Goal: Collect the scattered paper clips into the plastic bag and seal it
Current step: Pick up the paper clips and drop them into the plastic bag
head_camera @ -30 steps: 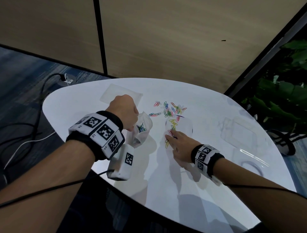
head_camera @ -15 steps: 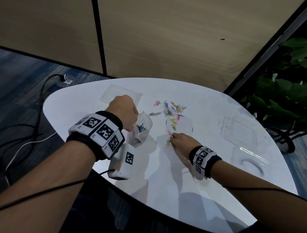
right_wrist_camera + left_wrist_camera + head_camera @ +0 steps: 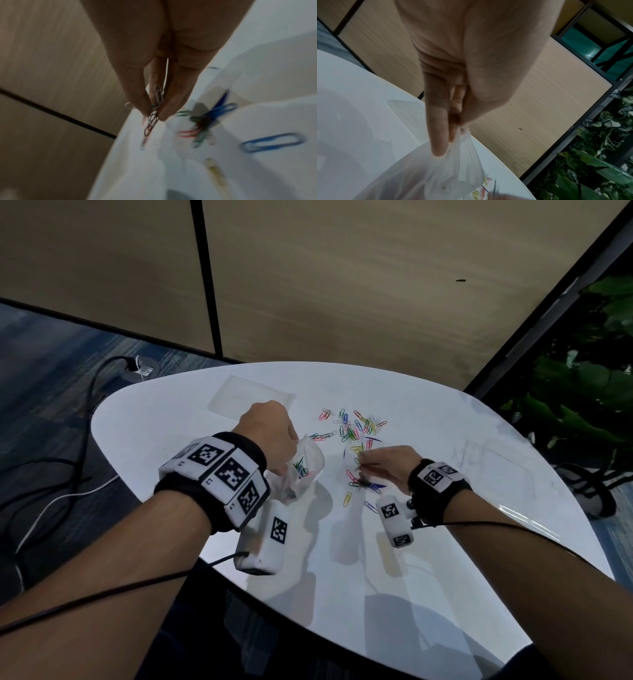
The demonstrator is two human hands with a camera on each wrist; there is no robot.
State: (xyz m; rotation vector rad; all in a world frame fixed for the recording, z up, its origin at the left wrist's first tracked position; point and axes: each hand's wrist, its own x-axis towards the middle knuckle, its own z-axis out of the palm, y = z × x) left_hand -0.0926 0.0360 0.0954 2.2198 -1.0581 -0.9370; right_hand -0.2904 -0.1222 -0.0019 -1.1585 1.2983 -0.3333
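Note:
My left hand (image 3: 270,433) holds the clear plastic bag (image 3: 303,470) by its rim above the white table (image 3: 394,577); in the left wrist view the fingers (image 3: 436,128) pinch the bag (image 3: 450,170). Several coloured clips lie inside the bag. My right hand (image 3: 383,465) is lifted off the table, right of the bag, and pinches a small bunch of paper clips (image 3: 155,106) between thumb and fingertips. A scatter of coloured paper clips (image 3: 356,428) lies beyond both hands, and a few more clips (image 3: 363,486) lie under the right hand.
A flat clear bag (image 3: 250,398) lies at the table's far left. Clear plastic pieces (image 3: 496,463) lie at the right. A wooden partition (image 3: 342,285) stands behind, plants (image 3: 582,392) to the right, cables (image 3: 68,467) on the floor left.
My right hand has risen from the table with a few clips pinched in it and turned towards the bag. The left hand and bag have stayed in place.

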